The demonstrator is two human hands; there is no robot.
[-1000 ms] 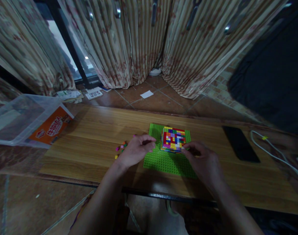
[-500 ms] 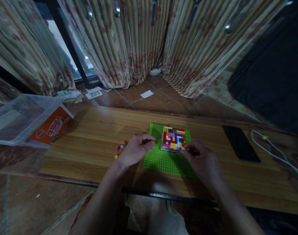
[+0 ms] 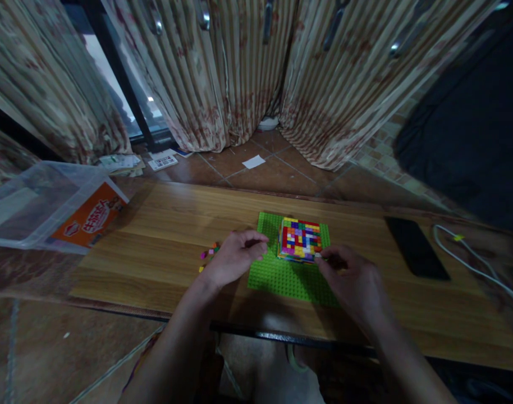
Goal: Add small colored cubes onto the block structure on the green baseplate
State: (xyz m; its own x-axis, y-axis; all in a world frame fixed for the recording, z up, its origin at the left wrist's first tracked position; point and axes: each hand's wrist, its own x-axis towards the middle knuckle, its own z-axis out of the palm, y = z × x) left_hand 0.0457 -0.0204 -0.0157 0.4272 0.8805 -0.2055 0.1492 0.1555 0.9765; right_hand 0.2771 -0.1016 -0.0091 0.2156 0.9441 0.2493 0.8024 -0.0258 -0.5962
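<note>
While curled, both hands, left hand [image 3: 235, 257] and right hand [image 3: 352, 278], flank the brick block [image 3: 299, 240].

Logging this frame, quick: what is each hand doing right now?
Left hand: fingers curled, resting at the green baseplate left of the block; contents cannot be told.
Right hand: fingertips pinched at the block's near right corner; a held piece cannot be told.

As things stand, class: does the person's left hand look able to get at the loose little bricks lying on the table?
Probably yes. The loose bricks lie on bare wood just left of the left hand, with nothing between them. The right hand is at the multicoloured block on the green baseplate, well aside.
</note>
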